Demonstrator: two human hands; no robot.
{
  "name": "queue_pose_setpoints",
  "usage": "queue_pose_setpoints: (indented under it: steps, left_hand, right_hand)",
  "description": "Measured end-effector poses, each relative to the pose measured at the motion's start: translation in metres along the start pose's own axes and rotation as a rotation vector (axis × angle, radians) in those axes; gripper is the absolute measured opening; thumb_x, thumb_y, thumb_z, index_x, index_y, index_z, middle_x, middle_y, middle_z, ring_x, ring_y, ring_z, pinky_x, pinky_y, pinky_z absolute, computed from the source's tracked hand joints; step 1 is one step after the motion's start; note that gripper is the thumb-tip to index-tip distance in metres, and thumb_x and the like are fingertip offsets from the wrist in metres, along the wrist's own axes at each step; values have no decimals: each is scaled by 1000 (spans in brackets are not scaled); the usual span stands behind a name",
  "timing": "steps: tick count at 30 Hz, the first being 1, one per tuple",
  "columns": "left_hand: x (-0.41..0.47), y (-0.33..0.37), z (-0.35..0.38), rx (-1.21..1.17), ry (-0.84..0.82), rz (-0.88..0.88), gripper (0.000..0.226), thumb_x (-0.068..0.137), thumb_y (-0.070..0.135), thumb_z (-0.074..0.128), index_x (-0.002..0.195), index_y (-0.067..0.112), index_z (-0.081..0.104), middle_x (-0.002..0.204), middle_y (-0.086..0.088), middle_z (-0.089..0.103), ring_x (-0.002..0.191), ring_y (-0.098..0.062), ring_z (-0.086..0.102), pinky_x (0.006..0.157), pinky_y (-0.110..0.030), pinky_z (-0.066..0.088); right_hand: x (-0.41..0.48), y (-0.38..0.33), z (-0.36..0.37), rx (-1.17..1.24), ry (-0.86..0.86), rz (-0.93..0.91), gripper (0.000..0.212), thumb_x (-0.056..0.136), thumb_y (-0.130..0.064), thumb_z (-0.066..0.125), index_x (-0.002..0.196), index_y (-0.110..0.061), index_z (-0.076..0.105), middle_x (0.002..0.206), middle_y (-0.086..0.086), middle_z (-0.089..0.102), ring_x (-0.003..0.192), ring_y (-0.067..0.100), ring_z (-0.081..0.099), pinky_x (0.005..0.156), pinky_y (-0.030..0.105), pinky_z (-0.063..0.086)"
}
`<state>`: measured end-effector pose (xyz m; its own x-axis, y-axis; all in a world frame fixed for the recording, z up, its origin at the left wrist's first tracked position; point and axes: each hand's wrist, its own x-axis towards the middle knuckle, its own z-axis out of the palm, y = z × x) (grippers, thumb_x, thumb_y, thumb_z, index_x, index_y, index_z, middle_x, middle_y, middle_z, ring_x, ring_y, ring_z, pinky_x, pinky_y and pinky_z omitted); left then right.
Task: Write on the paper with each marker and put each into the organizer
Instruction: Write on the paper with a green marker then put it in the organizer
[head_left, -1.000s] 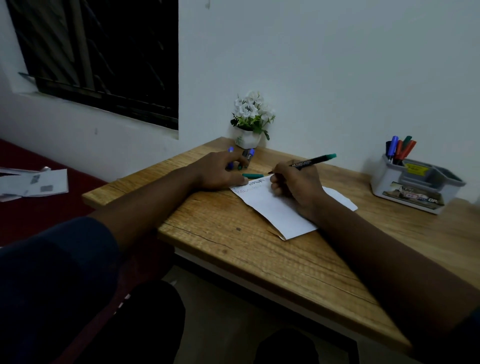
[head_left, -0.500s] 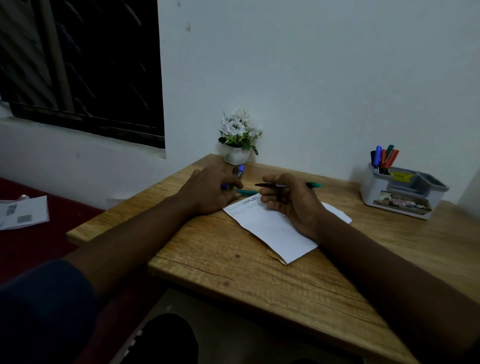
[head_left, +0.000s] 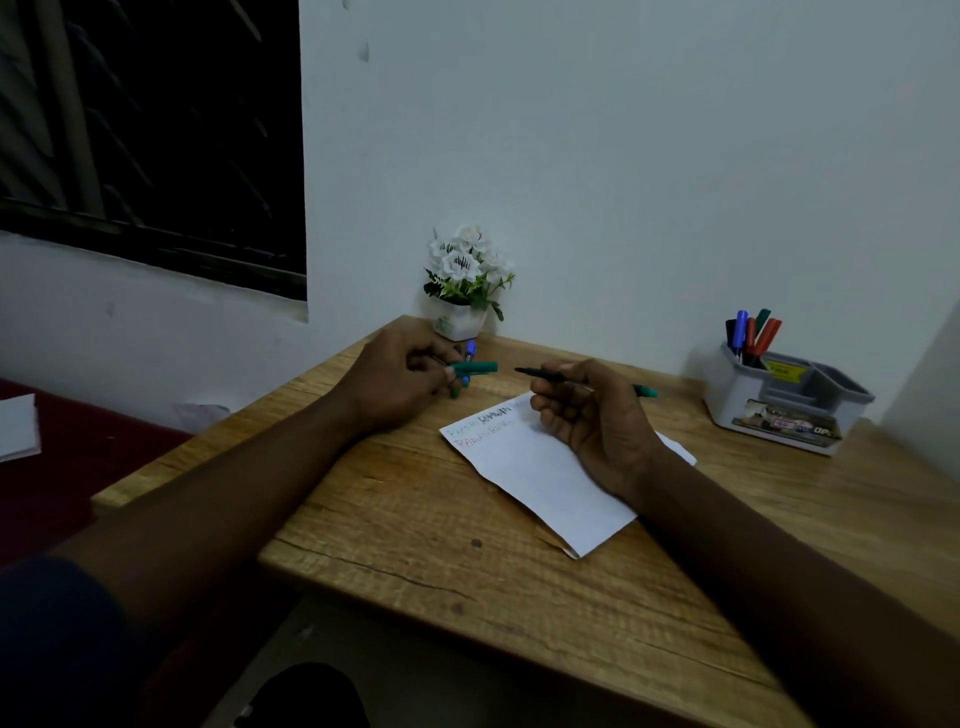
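Note:
My right hand (head_left: 592, 421) holds an uncapped green marker (head_left: 550, 375) level above the top of the white paper (head_left: 540, 483), its tip pointing left. My left hand (head_left: 400, 382) pinches the green cap (head_left: 474, 368), whose open end faces the marker tip a short gap away. A blue marker (head_left: 470, 349) also sticks out from the left hand's fingers. Several written lines sit at the paper's upper left corner. The grey organizer (head_left: 784, 410) stands at the far right of the desk with several markers (head_left: 750, 335) upright in its back left compartment.
A small white pot of white flowers (head_left: 465, 283) stands against the wall just behind my left hand. The wooden desk (head_left: 467, 571) has its front edge near me. Loose papers (head_left: 18, 426) lie on a red surface at the far left.
My right hand stopped writing, lifted the green marker off the paper and turned it level. My left hand raised the green cap from the desk toward the tip.

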<state>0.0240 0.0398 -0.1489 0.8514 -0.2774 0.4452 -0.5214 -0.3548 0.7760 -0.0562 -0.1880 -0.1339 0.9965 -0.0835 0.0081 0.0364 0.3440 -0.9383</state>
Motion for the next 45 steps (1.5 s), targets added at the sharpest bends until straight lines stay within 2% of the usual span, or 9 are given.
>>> queue_pose_setpoints:
  steps: [4, 8, 12, 16, 24, 28, 33, 40, 45]
  left_hand:
    - [-4, 7, -4, -131, -54, -4, 16, 90, -4, 67, 104, 4, 72, 88, -10, 77, 77, -4, 72, 69, -15, 53]
    - [-2, 4, -3, -151, -102, -46, 18, 88, 1, 71, 104, 10, 72, 88, -6, 78, 89, -8, 74, 78, -18, 53]
    - [-2, 6, -3, -151, -123, -51, 19, 88, 1, 71, 105, 9, 72, 87, -5, 79, 79, -2, 72, 66, -12, 50]
    - [-2, 5, -5, -189, -97, -54, 18, 88, 0, 71, 106, 7, 72, 87, -8, 79, 81, -8, 73, 69, -16, 52]
    - [-7, 15, -5, -202, -74, -37, 15, 90, -4, 65, 102, 1, 71, 84, -11, 76, 68, 1, 68, 56, -8, 45]
    - [-6, 13, -9, -180, 11, -39, 15, 90, -2, 64, 95, 10, 73, 74, 1, 73, 59, 4, 61, 53, -15, 44]
    - [-7, 15, -8, -166, -54, -38, 16, 89, 0, 65, 92, 14, 73, 69, 8, 73, 60, 4, 61, 53, -16, 44]
    - [-7, 14, -9, -205, -94, -64, 19, 89, 1, 65, 91, 18, 73, 74, 5, 75, 62, 2, 59, 59, -28, 41]
    - [-4, 12, -11, -259, -133, -102, 22, 88, -2, 60, 92, 14, 74, 75, -1, 74, 65, -6, 58, 58, -29, 40]
  right_hand:
    - [-2, -1, 1, -23, -26, -1, 23, 98, -16, 50, 100, -8, 71, 86, 10, 77, 72, 16, 69, 72, 26, 54]
    - [-3, -1, 1, -17, -53, -2, 26, 98, -18, 48, 104, -7, 71, 88, 11, 78, 74, 16, 69, 72, 26, 53]
    - [-4, 0, 2, -52, -58, 0, 28, 99, -18, 48, 110, -4, 70, 91, 12, 78, 76, 16, 69, 69, 24, 56]
    - [-3, 0, 2, -62, -56, -5, 28, 99, -17, 48, 109, -5, 71, 91, 11, 78, 78, 16, 68, 73, 26, 54]
    - [-4, 1, 4, -68, -54, -32, 11, 98, -15, 55, 98, -11, 65, 97, 15, 79, 76, 16, 70, 69, 26, 54]
    - [-4, 0, 1, -43, -40, -27, 13, 97, -18, 53, 97, -11, 65, 95, 13, 79, 77, 16, 69, 72, 28, 53]
    - [-5, 0, 2, -69, -56, -29, 14, 98, -16, 53, 95, -11, 65, 94, 14, 79, 76, 16, 70, 72, 28, 53]
    - [-4, 1, 1, -78, -50, -42, 10, 97, -16, 59, 101, -10, 66, 100, 18, 77, 77, 17, 71, 72, 29, 53]
    - [-5, 1, 2, -88, -57, -51, 9, 97, -14, 61, 98, -10, 69, 96, 16, 78, 77, 17, 70, 71, 28, 53]
